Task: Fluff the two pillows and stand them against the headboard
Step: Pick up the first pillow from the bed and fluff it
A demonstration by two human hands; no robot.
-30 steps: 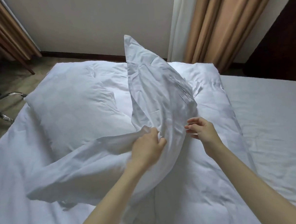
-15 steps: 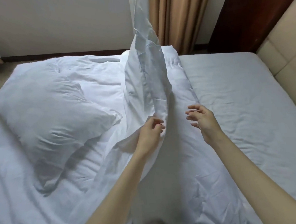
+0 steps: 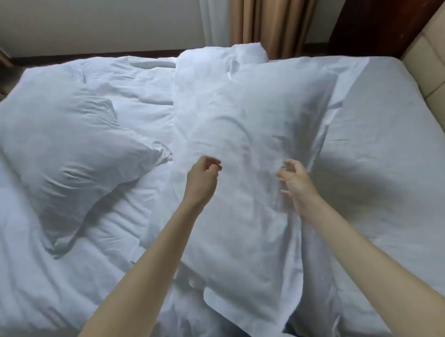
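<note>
Two white pillows lie on the bed. One pillow [image 3: 65, 153] rests on the rumpled duvet at the left. The other pillow [image 3: 251, 145] lies flat, slightly blurred, in the middle, stretching from near me toward the far edge. My left hand [image 3: 203, 179] hovers over its near part with fingers loosely curled and nothing in them. My right hand [image 3: 296, 183] is just to the right, fingers spread, over the same pillow. The padded beige headboard [image 3: 429, 56] stands at the right edge of the view.
A white duvet [image 3: 131, 90] is bunched over the left and far side of the bed. The bare sheet [image 3: 373, 157] covers the right part toward the headboard. Tan curtains [image 3: 271, 15] hang behind the bed, beside a dark wooden panel [image 3: 379, 12].
The middle pillow, held upright by my left hand before, has dropped flat onto the bed. My left hand has let go of it. The view has turned right toward the headboard.
</note>
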